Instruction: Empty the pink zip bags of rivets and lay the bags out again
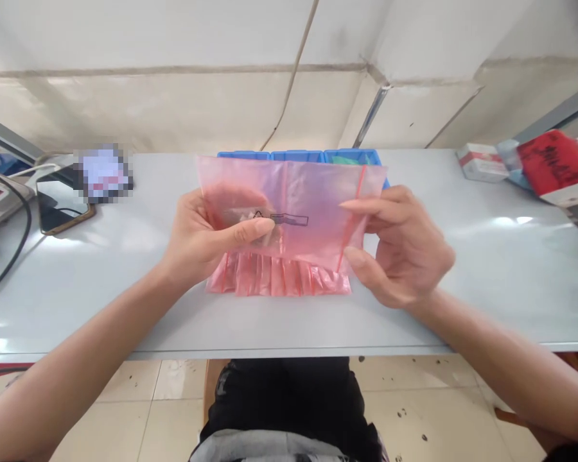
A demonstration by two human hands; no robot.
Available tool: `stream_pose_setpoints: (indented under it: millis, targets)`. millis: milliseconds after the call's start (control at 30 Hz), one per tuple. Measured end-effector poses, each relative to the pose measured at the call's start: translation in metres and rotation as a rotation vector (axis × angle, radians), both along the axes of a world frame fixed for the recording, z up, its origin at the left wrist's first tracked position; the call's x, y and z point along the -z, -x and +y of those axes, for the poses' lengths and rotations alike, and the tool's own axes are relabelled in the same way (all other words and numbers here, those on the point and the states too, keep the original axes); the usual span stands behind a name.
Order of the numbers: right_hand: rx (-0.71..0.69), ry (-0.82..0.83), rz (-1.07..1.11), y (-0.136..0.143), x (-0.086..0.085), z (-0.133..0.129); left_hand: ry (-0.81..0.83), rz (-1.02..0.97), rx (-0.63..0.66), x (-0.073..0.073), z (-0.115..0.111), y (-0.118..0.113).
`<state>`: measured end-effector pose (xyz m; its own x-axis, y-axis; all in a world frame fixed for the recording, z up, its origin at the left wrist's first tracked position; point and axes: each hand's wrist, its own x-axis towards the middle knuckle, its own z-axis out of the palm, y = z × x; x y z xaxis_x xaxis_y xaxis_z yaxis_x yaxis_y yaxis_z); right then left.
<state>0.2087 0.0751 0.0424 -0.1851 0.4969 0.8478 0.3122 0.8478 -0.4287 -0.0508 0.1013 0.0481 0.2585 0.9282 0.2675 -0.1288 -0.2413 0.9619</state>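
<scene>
A clear pink zip bag (318, 192) with a red zip line near its right end is held up sideways over the table. My left hand (207, 228) grips its left part, thumb in front and fingers behind. Something small and greyish shows through the film beside that thumb; its kind is unclear. My right hand (399, 240) is at the zip end, thumb and forefinger on the film near the red line. Below lies a row of overlapping pink zip bags (274, 276). Behind the held bag stand blue bins (296, 156), mostly hidden, with something green in the right one.
On the left are a phone (62, 199), a blurred-out item (105, 173), a power strip (0, 205) and a black cable (22, 240). A small white box (481, 162) and a red package (556, 167) sit at the back right. The table's front edge (289, 353) runs before my lap.
</scene>
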Motion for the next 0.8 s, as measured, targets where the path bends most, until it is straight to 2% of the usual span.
stream_pose_setpoints:
  millis: [167, 300, 433, 533, 633, 800]
  targets:
    - [-0.077, 0.211, 0.172, 0.003, 0.0, -0.001, 0.063, -0.036, -0.062, 0.002, -0.001, -0.004]
    - [-0.081, 0.349, 0.243, 0.0, -0.001, 0.005, 0.019, -0.008, -0.049, 0.0, 0.002, -0.002]
    - [-0.005, 0.318, 0.292, -0.004, 0.004, 0.013, -0.11, 0.193, -0.028, 0.0, 0.005, 0.002]
    - [-0.02, 0.29, 0.329, -0.005, 0.006, 0.016, -0.185, 0.275, -0.094, 0.001, 0.005, 0.003]
    - [-0.016, 0.316, 0.341, -0.006, 0.005, 0.016, -0.263, 0.273, -0.158, 0.001, 0.005, 0.003]
    - [0.027, 0.324, 0.335, -0.005, 0.002, 0.012, -0.261, 0.178, -0.067, 0.001, 0.006, 0.004]
